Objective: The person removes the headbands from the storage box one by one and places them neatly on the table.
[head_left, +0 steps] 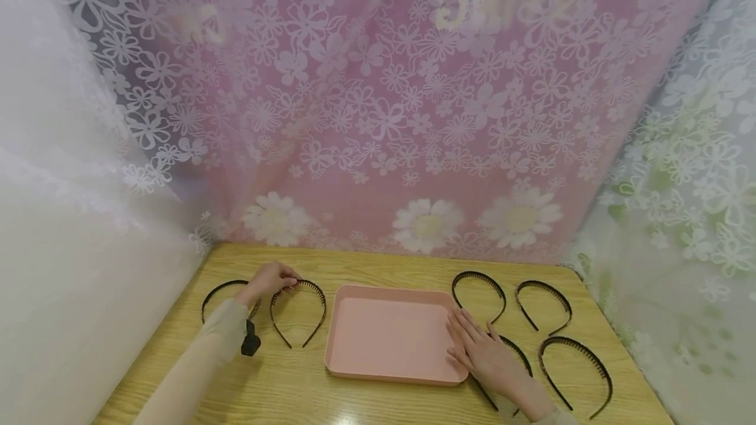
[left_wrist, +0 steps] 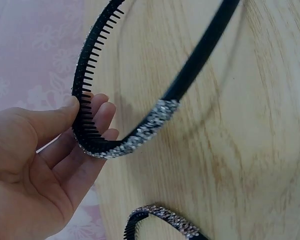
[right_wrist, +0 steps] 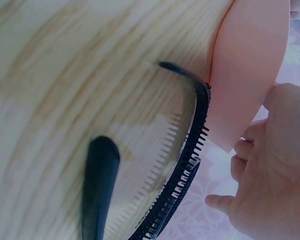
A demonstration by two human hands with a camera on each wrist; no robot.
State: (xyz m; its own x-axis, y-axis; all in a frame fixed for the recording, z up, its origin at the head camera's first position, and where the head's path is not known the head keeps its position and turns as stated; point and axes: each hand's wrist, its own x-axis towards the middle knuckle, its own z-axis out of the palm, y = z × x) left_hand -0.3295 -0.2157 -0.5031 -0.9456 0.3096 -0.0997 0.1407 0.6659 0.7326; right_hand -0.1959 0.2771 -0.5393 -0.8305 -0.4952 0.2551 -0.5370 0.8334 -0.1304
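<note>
My left hand pinches the top of a black toothed headband to the left of the pink tray. In the left wrist view, thumb and fingers grip the band, which is trimmed with silvery glitter. With fairly straight fingers, my right hand rests at the tray's right rim. Under and beside that hand lies another black headband, partly hidden by it. A separate headband sits left of the left hand, partly covered by the wrist.
Several more headbands, among them one at the back, one farther right and one in front, lie on the wooden table. A pink flowered curtain hangs behind, with pale sheets at both sides.
</note>
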